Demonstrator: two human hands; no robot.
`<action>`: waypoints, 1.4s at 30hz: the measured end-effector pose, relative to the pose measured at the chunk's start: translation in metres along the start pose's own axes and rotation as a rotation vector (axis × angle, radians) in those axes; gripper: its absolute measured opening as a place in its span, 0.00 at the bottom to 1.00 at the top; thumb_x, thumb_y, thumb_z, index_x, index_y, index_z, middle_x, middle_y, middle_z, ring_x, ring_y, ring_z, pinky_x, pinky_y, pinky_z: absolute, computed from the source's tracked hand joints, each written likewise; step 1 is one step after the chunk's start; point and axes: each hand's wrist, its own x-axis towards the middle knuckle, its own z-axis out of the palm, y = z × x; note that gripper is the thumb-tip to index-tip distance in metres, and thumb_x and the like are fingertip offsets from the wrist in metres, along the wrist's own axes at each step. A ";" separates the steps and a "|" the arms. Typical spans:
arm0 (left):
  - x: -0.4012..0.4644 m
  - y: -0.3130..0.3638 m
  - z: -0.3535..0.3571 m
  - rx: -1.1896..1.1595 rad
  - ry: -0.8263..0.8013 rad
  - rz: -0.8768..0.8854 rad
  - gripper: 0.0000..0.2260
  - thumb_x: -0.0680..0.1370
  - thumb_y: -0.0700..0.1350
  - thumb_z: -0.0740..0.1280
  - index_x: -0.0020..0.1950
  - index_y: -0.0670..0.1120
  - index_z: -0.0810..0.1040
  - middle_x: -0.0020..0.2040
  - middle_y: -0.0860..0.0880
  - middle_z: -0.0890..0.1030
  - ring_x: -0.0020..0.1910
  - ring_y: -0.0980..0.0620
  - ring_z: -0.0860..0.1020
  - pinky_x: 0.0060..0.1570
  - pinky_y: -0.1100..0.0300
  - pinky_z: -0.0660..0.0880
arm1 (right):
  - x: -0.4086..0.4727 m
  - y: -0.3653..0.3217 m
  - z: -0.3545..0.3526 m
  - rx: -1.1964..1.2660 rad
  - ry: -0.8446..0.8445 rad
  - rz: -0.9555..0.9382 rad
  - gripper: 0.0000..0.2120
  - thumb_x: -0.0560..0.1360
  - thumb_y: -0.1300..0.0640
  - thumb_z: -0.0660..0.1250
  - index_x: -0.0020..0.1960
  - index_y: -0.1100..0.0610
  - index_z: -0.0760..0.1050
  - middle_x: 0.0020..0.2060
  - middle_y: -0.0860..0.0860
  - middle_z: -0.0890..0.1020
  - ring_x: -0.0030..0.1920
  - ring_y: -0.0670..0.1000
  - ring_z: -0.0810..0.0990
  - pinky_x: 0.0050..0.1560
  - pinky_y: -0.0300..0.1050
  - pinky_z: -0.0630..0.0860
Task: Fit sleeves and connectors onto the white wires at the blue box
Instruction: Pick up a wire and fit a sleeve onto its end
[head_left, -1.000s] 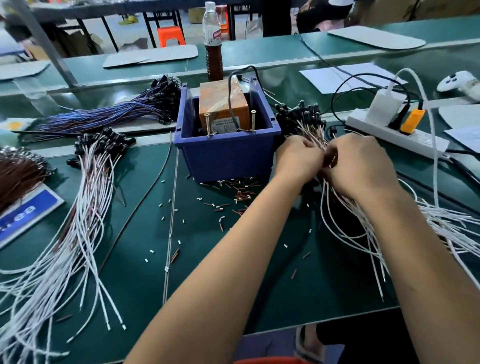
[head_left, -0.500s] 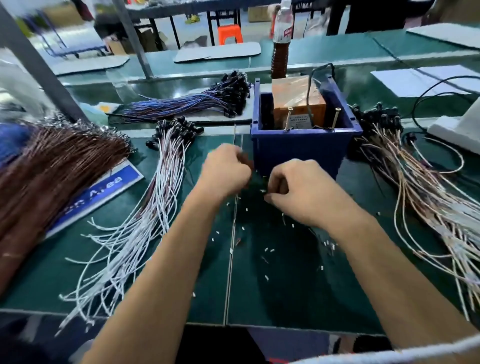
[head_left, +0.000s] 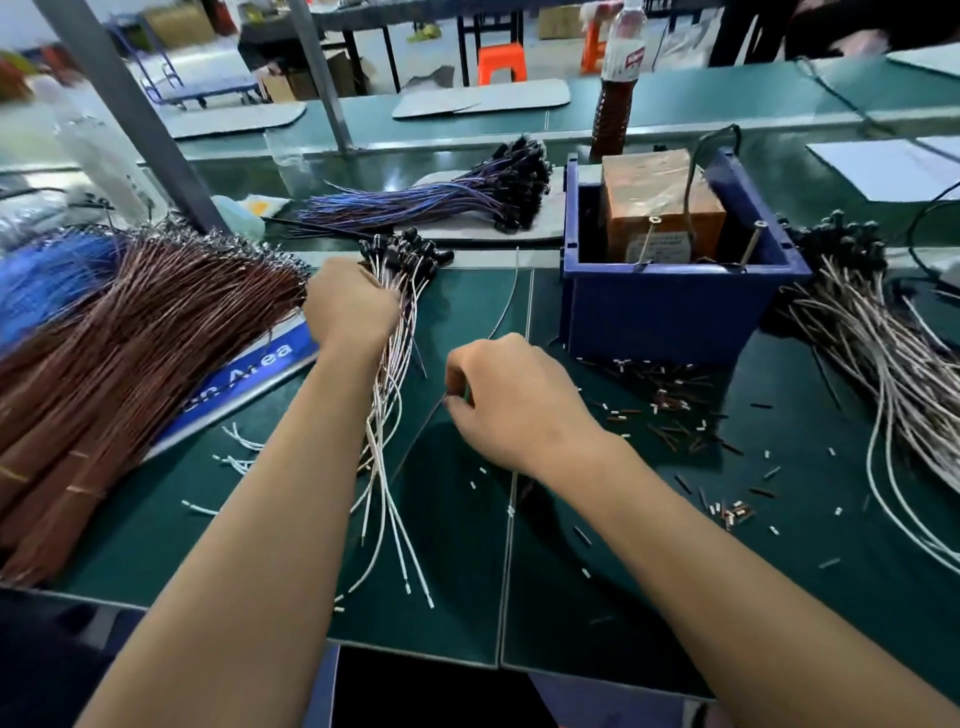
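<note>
The left hand grips a bundle of white wires just below their black connectors, left of the blue box on the green worktop. The right hand hovers near the box with fingers curled, thumb and forefinger pinched together; whether they hold anything I cannot tell. Loose sleeves lie scattered before the box. More white wires lie to its right, brown wires far left.
</note>
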 end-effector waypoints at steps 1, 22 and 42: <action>0.002 -0.001 -0.001 -0.046 -0.027 -0.035 0.10 0.72 0.49 0.80 0.39 0.45 0.82 0.44 0.44 0.83 0.47 0.43 0.81 0.46 0.56 0.73 | 0.000 -0.001 0.003 -0.002 -0.006 -0.008 0.04 0.79 0.53 0.68 0.51 0.52 0.81 0.45 0.54 0.84 0.48 0.63 0.81 0.49 0.52 0.81; -0.092 0.142 -0.074 -2.179 -0.781 0.063 0.14 0.84 0.34 0.53 0.40 0.42 0.69 0.31 0.47 0.69 0.26 0.54 0.62 0.22 0.64 0.60 | -0.010 0.020 -0.070 0.788 0.692 -0.053 0.09 0.86 0.56 0.64 0.52 0.59 0.79 0.38 0.50 0.83 0.38 0.49 0.82 0.40 0.52 0.79; -0.141 0.096 0.024 -1.102 -0.466 0.693 0.11 0.81 0.42 0.65 0.39 0.45 0.69 0.30 0.48 0.63 0.27 0.54 0.61 0.28 0.60 0.58 | -0.049 0.143 -0.090 0.448 0.331 -0.036 0.02 0.76 0.60 0.77 0.46 0.60 0.86 0.33 0.50 0.86 0.31 0.43 0.82 0.38 0.36 0.77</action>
